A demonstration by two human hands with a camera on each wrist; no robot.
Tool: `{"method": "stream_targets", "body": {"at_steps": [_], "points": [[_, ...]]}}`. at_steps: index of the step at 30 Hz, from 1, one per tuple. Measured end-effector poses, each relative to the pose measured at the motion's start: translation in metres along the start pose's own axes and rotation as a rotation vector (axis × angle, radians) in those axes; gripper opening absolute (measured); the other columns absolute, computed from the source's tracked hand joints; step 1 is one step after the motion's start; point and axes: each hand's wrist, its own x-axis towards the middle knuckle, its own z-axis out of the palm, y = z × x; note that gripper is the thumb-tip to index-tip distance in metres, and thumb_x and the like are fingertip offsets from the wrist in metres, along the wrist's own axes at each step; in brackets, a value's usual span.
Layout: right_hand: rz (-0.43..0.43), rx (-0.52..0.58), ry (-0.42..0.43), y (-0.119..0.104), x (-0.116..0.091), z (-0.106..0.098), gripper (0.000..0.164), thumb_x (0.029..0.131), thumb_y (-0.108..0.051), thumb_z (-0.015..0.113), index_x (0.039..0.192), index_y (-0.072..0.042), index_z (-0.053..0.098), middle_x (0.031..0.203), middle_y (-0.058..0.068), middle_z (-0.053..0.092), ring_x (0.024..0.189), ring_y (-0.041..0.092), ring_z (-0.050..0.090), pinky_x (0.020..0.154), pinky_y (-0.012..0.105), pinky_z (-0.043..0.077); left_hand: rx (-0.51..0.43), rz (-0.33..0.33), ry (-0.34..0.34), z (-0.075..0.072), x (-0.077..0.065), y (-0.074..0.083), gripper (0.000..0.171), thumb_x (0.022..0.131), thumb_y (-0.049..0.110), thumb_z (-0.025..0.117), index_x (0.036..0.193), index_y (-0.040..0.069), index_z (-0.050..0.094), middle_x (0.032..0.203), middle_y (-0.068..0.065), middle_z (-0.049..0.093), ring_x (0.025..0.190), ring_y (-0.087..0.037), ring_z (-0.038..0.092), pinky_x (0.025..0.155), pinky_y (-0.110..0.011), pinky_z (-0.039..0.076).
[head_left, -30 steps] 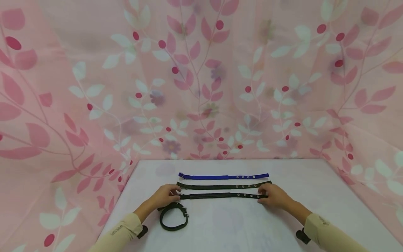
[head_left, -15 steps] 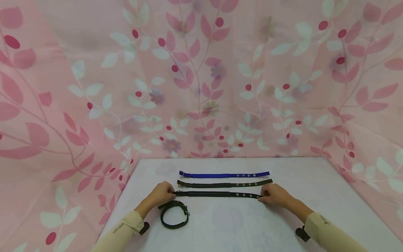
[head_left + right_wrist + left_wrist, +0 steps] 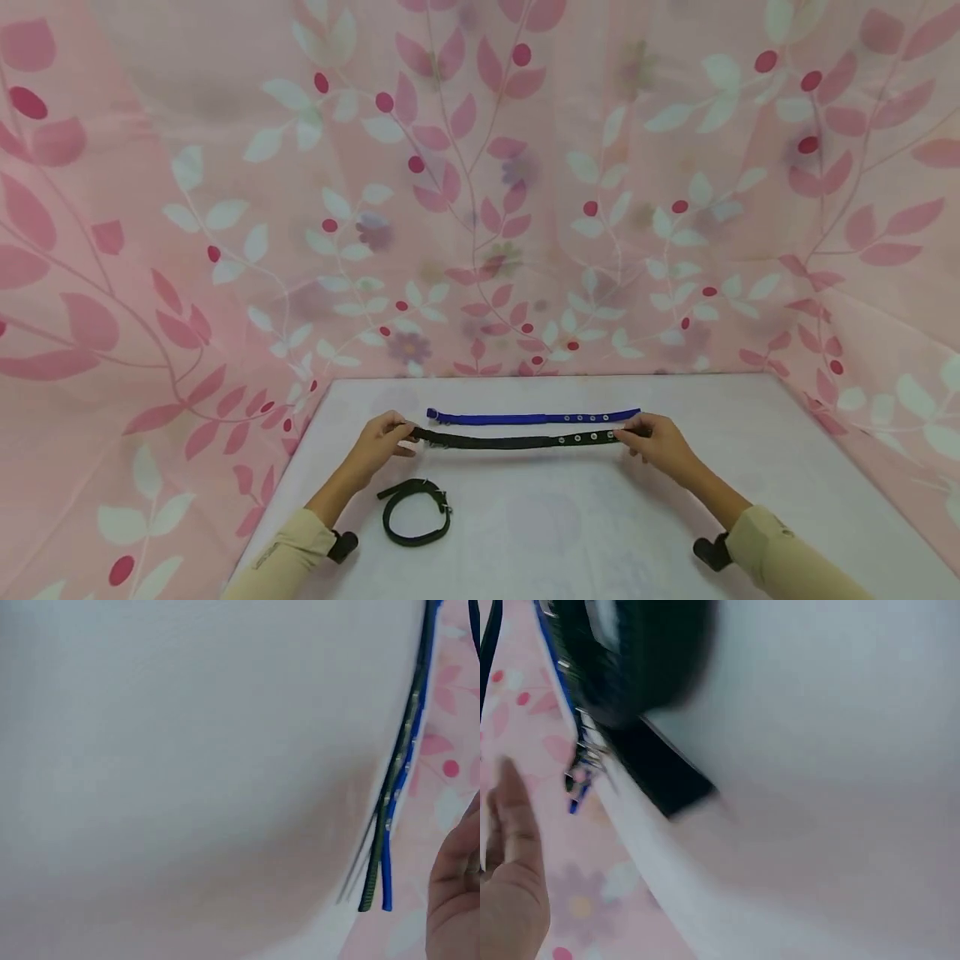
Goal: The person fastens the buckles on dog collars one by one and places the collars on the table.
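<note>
My left hand (image 3: 384,443) and right hand (image 3: 658,443) pinch the two ends of a black collar (image 3: 487,442) and hold it stretched above the table. A row of metal eyelets runs along its right part. In the head view it overlaps the dark green collar, which is mostly hidden there; the right wrist view shows that green collar (image 3: 367,885) lying beside the blue collar (image 3: 388,877). Farther back the blue collar (image 3: 495,419) lies straight. Below my left hand rests a dark collar buckled into a loop (image 3: 416,542), its tail pointing left.
The white-covered table (image 3: 570,533) ends at the back against a pink leaf-patterned curtain (image 3: 480,208). More of this curtain (image 3: 90,333) rises along the left side and the right. A small black device (image 3: 342,547) sits under each wrist.
Both hands have taken hold of the black collar's ends, raised it off the table and moved it away from me, over the green one. The looped and blue collars have stayed in place.
</note>
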Motion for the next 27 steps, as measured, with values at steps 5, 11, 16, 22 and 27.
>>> {"method": "stream_targets", "body": {"at_steps": [5,11,16,22,27], "points": [[0.073,0.358,0.038,-0.017,0.0,-0.002,0.022,0.098,-0.015,0.061,0.092,0.005,0.053,0.082,0.011,0.072,0.06,0.019,0.067,0.057,0.033,0.058,-0.196,0.061,-0.088,0.005,-0.004,0.014,0.028,0.103,0.028,0.052,0.089,0.004,0.052,0.118,-0.016,0.071,0.089,-0.026,0.071,0.064,-0.035,0.059],[-0.01,0.654,-0.012,-0.03,0.0,0.003,0.026,0.106,-0.017,0.044,0.084,-0.002,0.043,0.088,0.006,0.076,0.057,0.013,0.069,0.058,0.03,0.059,-0.392,0.134,-0.211,0.019,-0.008,0.028,0.026,0.107,0.028,0.045,0.09,0.008,0.048,0.107,-0.007,0.075,0.077,-0.018,0.072,0.066,-0.032,0.06],[-0.041,0.602,-0.007,-0.033,0.001,0.012,0.026,0.098,-0.017,0.063,0.104,0.005,0.049,0.09,0.005,0.075,0.064,0.012,0.07,0.065,0.031,0.06,-0.408,0.094,-0.166,0.027,-0.008,0.028,0.018,0.103,0.021,0.053,0.097,0.006,0.045,0.1,-0.004,0.076,0.074,-0.017,0.073,0.074,-0.038,0.06],[-0.076,0.572,-0.072,-0.037,-0.001,0.015,0.04,0.088,-0.004,0.072,0.115,0.014,0.048,0.107,0.017,0.071,0.082,0.019,0.074,0.077,0.034,0.059,-0.462,0.093,-0.145,0.032,-0.01,0.023,0.026,0.092,0.001,0.066,0.112,0.001,0.049,0.105,-0.007,0.075,0.082,-0.016,0.073,0.082,-0.038,0.058],[-0.095,0.453,-0.024,-0.041,-0.002,0.015,0.039,0.087,-0.01,0.075,0.117,0.011,0.061,0.103,0.013,0.073,0.084,0.02,0.074,0.076,0.033,0.06,-0.457,0.136,-0.088,0.036,-0.01,0.024,0.026,0.093,0.005,0.067,0.116,-0.004,0.061,0.104,-0.007,0.075,0.083,-0.015,0.073,0.08,-0.035,0.059]]}}
